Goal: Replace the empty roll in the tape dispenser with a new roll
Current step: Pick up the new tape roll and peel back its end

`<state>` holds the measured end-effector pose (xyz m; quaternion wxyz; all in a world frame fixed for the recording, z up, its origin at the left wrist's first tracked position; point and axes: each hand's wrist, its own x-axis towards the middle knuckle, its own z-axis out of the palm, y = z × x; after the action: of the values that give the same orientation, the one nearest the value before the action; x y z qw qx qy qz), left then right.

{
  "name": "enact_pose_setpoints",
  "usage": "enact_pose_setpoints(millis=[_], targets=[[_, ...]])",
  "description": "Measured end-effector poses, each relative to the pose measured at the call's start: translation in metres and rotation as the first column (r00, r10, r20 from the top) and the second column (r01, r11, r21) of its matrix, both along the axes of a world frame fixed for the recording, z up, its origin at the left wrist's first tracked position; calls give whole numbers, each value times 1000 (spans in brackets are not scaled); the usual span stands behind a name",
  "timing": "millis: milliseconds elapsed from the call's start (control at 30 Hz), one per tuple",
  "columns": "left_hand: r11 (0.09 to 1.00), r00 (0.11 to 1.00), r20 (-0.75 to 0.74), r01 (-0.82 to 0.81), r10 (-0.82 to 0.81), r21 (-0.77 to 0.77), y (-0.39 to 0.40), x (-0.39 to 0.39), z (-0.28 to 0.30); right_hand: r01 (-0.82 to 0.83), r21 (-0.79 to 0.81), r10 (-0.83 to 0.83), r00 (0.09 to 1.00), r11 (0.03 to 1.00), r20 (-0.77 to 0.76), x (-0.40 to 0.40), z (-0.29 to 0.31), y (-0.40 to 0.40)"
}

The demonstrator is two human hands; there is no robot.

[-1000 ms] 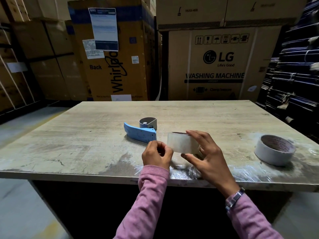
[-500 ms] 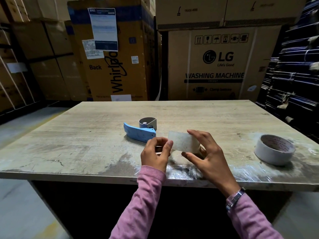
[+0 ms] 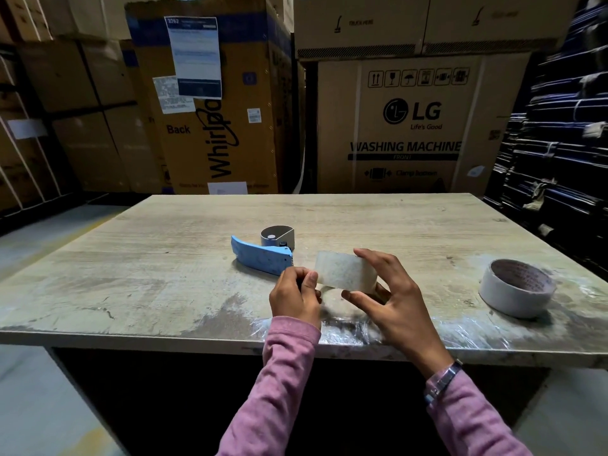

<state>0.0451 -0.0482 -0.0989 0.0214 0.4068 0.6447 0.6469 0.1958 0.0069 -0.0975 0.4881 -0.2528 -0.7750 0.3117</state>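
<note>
Just below the middle of the frame, the right hand (image 3: 393, 301) holds a clear roll of tape (image 3: 345, 273) above the near edge of the surface (image 3: 131, 278), fingers curled around it from above and thumb beneath. A second ago the left hand (image 3: 296, 296) was a closed fist beside the roll; now its thumb and fingertips pinch at the roll's left edge, and the roll has turned so its broad side faces the camera. That suggests the loose end of the tape is being found and picked free, so loading has not begun. The blue dispenser (image 3: 263, 258) lies untouched just behind the hands. A white roll (image 3: 516, 287) rests flat at the right.
</note>
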Motion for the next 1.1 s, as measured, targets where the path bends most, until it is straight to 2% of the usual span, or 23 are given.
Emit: enact_pose_setpoints(millis=[100,200,300,367,433,500,567,633,733,900,1100], targets=[[989,948,282,148,-147,16,-2,1,7,-17,-46,16,999,999,-28,0,2,0],[948,774,548,274,-316,160,-2,-1,11,-56,-98,50,997,994,-59,2,3,0],[893,595,669,346,-445,286,-4,-6,14,-83,-129,74,995,988,-73,3,4,0],[865,522,697,383,-491,323,-7,-10,16,-96,-140,85,993,985,-82,3,4,-1],[866,549,679,402,-487,297,-9,-11,16,-100,-144,88,993,985,-85,3,5,-2],[898,688,584,386,-432,210,-8,-14,15,-101,-142,89,992,985,-87,3,6,-2],[936,850,394,334,-349,109,-8,-19,13,-95,-132,86,993,987,-78,3,5,-2],[956,923,251,286,-292,63,-9,-24,13,-89,-126,81,994,988,-66,3,5,-2],[957,926,242,283,-289,60,-11,-23,15,-87,-118,81,995,989,-53,3,6,-2],[895,766,469,416,-439,159,-13,-26,19,-84,-121,78,996,989,-47,2,6,-2],[881,771,432,445,-467,159,-17,-29,22,-87,-119,81,995,989,-54,3,5,-2]])
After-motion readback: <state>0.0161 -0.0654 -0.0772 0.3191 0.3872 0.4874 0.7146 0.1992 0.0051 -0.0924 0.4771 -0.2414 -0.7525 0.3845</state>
